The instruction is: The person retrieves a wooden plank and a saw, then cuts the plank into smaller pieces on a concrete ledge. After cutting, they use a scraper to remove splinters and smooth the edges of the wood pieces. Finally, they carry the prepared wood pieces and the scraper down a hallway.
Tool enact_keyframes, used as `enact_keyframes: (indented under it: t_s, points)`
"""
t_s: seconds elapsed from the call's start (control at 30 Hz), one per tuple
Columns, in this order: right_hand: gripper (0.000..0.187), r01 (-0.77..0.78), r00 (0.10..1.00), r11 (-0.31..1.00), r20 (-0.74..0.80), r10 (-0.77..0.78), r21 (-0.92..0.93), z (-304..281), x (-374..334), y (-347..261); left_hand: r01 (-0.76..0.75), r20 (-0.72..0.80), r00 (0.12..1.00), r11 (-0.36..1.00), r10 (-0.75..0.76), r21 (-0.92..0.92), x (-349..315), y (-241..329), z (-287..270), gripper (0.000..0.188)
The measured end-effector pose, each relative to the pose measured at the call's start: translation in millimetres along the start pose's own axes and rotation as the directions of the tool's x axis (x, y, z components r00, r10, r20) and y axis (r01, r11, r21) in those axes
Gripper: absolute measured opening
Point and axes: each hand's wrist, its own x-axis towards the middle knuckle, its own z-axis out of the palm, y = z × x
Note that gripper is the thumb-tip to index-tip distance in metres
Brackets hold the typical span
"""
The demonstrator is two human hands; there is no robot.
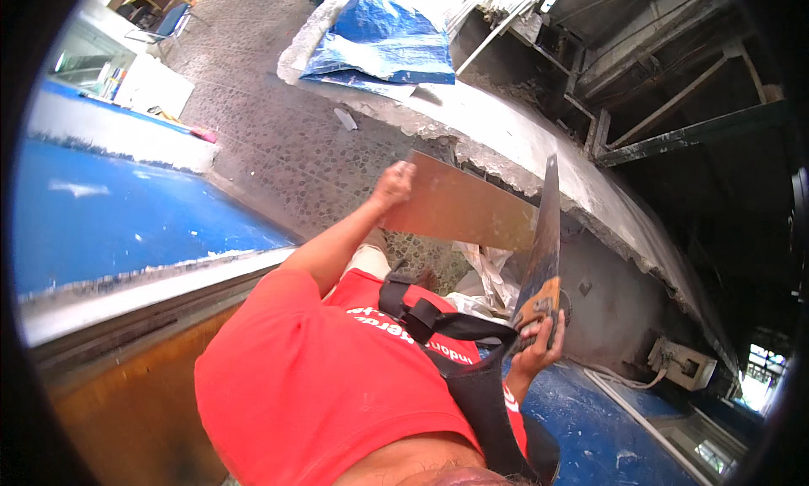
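Note:
My left hand (394, 185) is closed on the upper left end of a thin brown board (468, 206), which I hold up in front of my body. In my right hand (537, 349) is a handsaw (543, 237), gripped by its orange-brown handle, its long dark blade pointing up and away from me. The blade stands beside the board's right end; whether the two touch, I cannot tell. My right fingers wrap round the handle.
A broken-edged pale concrete ledge (506, 145) runs past the board, with a crumpled blue tarp (379, 40) on it. Blue-painted counters (126, 208) stand to the left. A white bag (489, 280) hangs below the board. Dark metal framing (691, 136) lies beyond the ledge.

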Motion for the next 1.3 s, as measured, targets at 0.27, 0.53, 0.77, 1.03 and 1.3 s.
enact_keyframes:
  t_s: [0.27, 0.53, 0.77, 1.03, 1.3]
  points:
    - [0.046, 0.010, 0.993, 1.000, 0.115, -0.013, 0.026, 166, 61, -27, 0.064, -0.125, 0.989, 0.992, -0.077, -0.107, 34, -39, -175, 0.035]
    - [0.042, -0.029, 0.895, 0.999, 0.447, 0.008, 0.039, 318, 71, -30, 0.177, -0.361, 0.919, 0.984, -0.157, 0.022, 40, -41, -333, 0.031]
    - [0.045, -0.118, 0.803, 0.992, 0.592, 0.071, 0.041, 434, 87, -46, 0.077, -0.363, 0.931, 0.994, -0.043, 0.079, 93, 1, -417, 0.031]
    - [0.047, -0.114, 0.887, 0.984, 0.460, 0.040, 0.135, 514, 104, -42, -0.035, -0.206, 0.975, 0.977, 0.080, 0.212, 213, 17, -467, 0.030]
    - [0.045, -0.075, 0.982, 0.972, 0.185, 0.033, 0.223, 558, 120, -41, 0.006, -0.080, 0.997, 0.998, -0.001, 0.060, 340, -61, -519, 0.033]
